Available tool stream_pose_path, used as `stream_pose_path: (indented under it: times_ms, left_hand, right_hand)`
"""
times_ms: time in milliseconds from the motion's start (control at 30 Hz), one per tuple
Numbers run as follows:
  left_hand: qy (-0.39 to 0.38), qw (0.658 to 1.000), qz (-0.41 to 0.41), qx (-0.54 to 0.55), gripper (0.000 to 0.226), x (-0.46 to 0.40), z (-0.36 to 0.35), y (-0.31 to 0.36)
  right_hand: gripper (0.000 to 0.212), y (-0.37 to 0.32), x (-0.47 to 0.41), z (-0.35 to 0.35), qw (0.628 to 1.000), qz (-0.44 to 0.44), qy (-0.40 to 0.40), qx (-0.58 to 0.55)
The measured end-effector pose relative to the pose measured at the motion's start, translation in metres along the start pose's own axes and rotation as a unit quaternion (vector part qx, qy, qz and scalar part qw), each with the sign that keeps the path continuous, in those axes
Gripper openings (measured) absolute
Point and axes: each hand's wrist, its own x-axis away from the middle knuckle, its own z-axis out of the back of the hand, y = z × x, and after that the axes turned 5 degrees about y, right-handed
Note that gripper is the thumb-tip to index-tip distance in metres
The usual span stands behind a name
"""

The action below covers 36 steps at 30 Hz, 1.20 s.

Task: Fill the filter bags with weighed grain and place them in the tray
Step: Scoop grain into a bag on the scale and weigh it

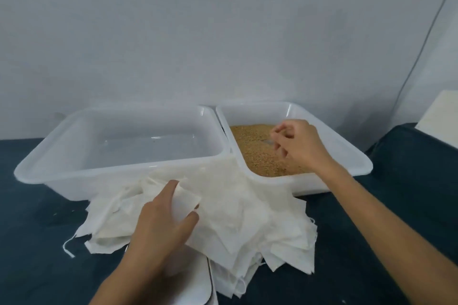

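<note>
Two bare forearms, left hand, right hand, no sleeves visible

The left hand lies palm down, its forearm running in from about 7 o'clock. Its fingers reach toward 1 o'clock, and thumb and forefinger pinch one thin white filter bag. The right hand sits higher, at about 2 o'clock from the left, wrist bent downward, its bare forearm stretching in from 4 o'clock. Its fingers curl loosely inward; whether they hold anything cannot be told.
</note>
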Motion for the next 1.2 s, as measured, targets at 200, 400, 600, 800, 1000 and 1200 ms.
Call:
stream_pose_path:
  times_ms: [200, 400, 600, 800, 1000, 1200]
  left_hand:
    - [-0.048, 0.999, 0.006, 0.009, 0.029, -0.012, -0.008, 0.002]
    - [-0.027, 0.996, -0.011, 0.080, 0.025, -0.023, -0.007, 0.015]
    - [-0.012, 0.993, -0.014, 0.120, 0.044, -0.014, -0.003, 0.024]
    - [0.003, 0.992, 0.007, 0.130, 0.037, -0.007, -0.001, 0.026]
    - [0.023, 0.987, 0.027, 0.158, 0.038, -0.004, 0.005, 0.025]
    - [0.028, 0.986, 0.024, 0.162, 0.037, -0.002, 0.009, 0.026]
  right_hand:
    - [0.023, 0.070, -0.098, -0.009, 0.890, -0.118, -0.169, 0.406]
    - [0.048, 0.083, -0.108, -0.007, 0.862, -0.177, -0.250, 0.403]
    - [0.053, 0.095, -0.100, -0.002, 0.866, -0.172, -0.272, 0.382]
    - [0.015, 0.099, -0.087, -0.001, 0.856, -0.130, -0.300, 0.399]
    - [0.006, 0.089, -0.078, -0.002, 0.883, -0.016, -0.153, 0.444]
    - [0.058, 0.072, -0.083, 0.005, 0.900, -0.007, -0.162, 0.405]
